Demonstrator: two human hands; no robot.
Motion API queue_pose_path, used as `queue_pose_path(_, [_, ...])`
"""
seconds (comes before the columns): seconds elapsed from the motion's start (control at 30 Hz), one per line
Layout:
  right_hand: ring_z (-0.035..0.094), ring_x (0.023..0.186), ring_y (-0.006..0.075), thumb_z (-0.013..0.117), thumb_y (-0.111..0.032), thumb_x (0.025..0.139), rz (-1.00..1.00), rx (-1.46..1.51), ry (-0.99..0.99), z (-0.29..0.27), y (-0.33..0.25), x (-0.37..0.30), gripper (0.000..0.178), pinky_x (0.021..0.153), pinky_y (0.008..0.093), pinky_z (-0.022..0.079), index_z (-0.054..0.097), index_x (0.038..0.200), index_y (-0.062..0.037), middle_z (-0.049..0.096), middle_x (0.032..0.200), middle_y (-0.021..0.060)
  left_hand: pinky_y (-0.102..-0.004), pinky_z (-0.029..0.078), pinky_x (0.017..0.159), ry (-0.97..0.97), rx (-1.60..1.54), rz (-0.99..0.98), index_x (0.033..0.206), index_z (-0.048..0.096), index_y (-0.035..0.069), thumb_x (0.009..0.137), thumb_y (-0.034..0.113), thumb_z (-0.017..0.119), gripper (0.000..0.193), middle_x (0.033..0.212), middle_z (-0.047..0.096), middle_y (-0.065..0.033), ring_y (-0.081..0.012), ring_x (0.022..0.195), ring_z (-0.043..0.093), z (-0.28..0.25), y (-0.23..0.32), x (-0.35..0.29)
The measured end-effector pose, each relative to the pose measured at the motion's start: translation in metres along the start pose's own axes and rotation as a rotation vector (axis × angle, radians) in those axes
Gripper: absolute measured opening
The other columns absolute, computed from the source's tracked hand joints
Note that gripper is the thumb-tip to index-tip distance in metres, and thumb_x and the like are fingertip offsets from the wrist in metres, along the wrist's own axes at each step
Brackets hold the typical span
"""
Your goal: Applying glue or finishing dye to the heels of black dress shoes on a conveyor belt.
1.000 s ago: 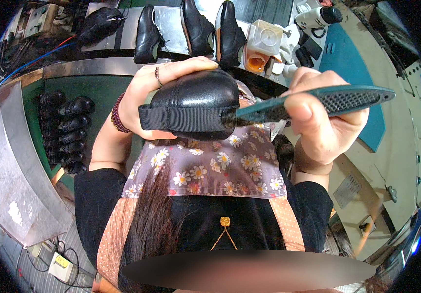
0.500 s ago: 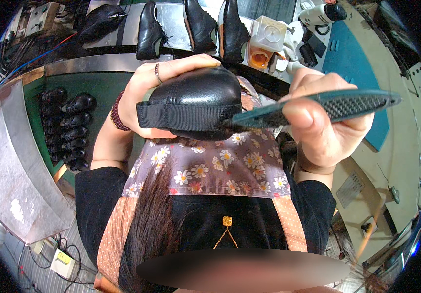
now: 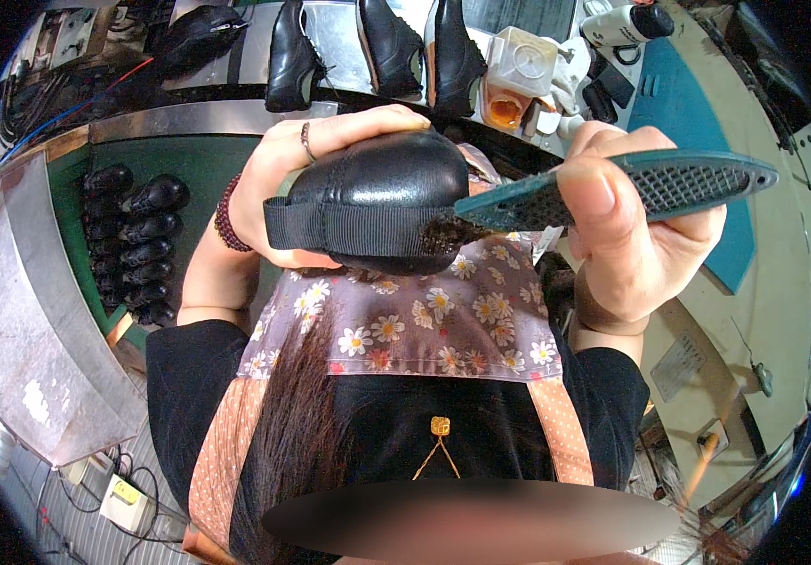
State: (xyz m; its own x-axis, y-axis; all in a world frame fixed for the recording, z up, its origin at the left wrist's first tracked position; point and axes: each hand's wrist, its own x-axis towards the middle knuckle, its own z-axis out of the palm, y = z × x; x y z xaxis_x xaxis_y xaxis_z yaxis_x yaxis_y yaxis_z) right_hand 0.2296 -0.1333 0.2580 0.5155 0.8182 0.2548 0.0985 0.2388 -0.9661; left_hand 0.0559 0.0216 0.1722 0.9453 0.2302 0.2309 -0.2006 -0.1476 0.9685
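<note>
My left hand is closed round a black leather shoe, fingers over its far side and the thumb beneath. The shoe's rounded end faces up toward me, and a black ribbed band runs along its side. Pinched between thumb and fingers, a green-handled brush with a textured grip lies in my right hand. Its dark bristles touch the right end of the band, near the shoe's edge. The rest of the shoe, behind my left palm, is hidden.
Several black shoes stand on the metal bench beyond my hands. Right of them are a clear plastic container, a cup of orange liquid and a white bottle. Rows of dark shoes sit in a green-lined tray on the left.
The brush's handle has tilted up slightly with my right hand, and its bristles now show against the band. My left hand and the shoe have barely moved.
</note>
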Motion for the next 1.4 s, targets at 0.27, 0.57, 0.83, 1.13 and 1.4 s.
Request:
queue_pose_path(0.27, [0.043, 0.048, 0.0135, 0.074, -0.022, 0.080, -0.070, 0.010, 0.035, -0.003, 0.002, -0.004, 0.028, 0.047, 0.0267, 0.031, 0.060, 0.072, 0.0007, 0.054, 0.060, 0.0054, -0.0313, 0.047, 0.091, -0.087, 0.065, 0.106, 0.124, 0.051, -0.008, 0.065, 0.040, 0.080, 0.082, 0.112, 0.064, -0.0182, -0.0251, 0.103, 0.065, -0.002, 0.008, 0.000])
queue_pose_path(0.57, [0.042, 0.047, 0.0109, 0.070, -0.012, 0.081, 0.080, -0.110, 0.011, -0.010, 0.001, -0.012, 0.017, 0.049, 0.0270, 0.031, 0.061, 0.073, 0.0006, 0.053, 0.057, 0.0013, -0.0416, 0.044, 0.100, 0.229, -0.125, -0.128, 0.115, 0.057, -0.009, 0.078, 0.041, 0.067, 0.063, 0.117, 0.060, -0.0263, -0.0326, 0.111, 0.059, 0.023, 0.025, -0.007])
queue_pose_path(0.83, [0.045, 0.050, 0.0132, 0.072, -0.013, 0.081, -0.008, -0.043, -0.040, -0.011, 0.004, -0.009, 0.019, 0.052, 0.0275, 0.035, 0.062, 0.075, 0.0020, 0.055, 0.057, 0.0030, -0.0367, 0.044, 0.100, 0.225, -0.149, -0.120, 0.123, 0.051, -0.010, 0.068, 0.039, 0.080, 0.079, 0.124, 0.057, -0.0207, -0.0267, 0.114, 0.058, 0.018, 0.014, -0.011])
queue_pose_path(1.13, [0.046, 0.052, 0.0172, 0.077, -0.040, 0.072, -0.543, -0.359, -0.183, -0.026, 0.002, -0.013, 0.045, 0.045, 0.0295, 0.034, 0.062, 0.083, 0.0013, 0.055, 0.061, 0.0049, -0.0372, 0.042, 0.101, 0.133, -0.014, -0.103, 0.131, 0.041, -0.012, 0.066, 0.023, 0.082, 0.085, 0.124, 0.056, -0.0224, -0.0272, 0.117, 0.056, 0.008, 0.025, -0.009])
queue_pose_path(1.4, [0.045, 0.053, 0.0167, 0.080, -0.032, 0.071, -0.938, -0.389, -0.274, -0.019, 0.006, 0.002, 0.043, 0.041, 0.0281, 0.035, 0.061, 0.086, 0.0037, 0.054, 0.065, 0.0067, -0.0355, 0.042, 0.100, 0.161, -0.073, -0.073, 0.130, 0.043, -0.012, 0.067, 0.025, 0.083, 0.084, 0.122, 0.057, -0.0218, -0.0263, 0.115, 0.057, 0.010, 0.022, -0.012])
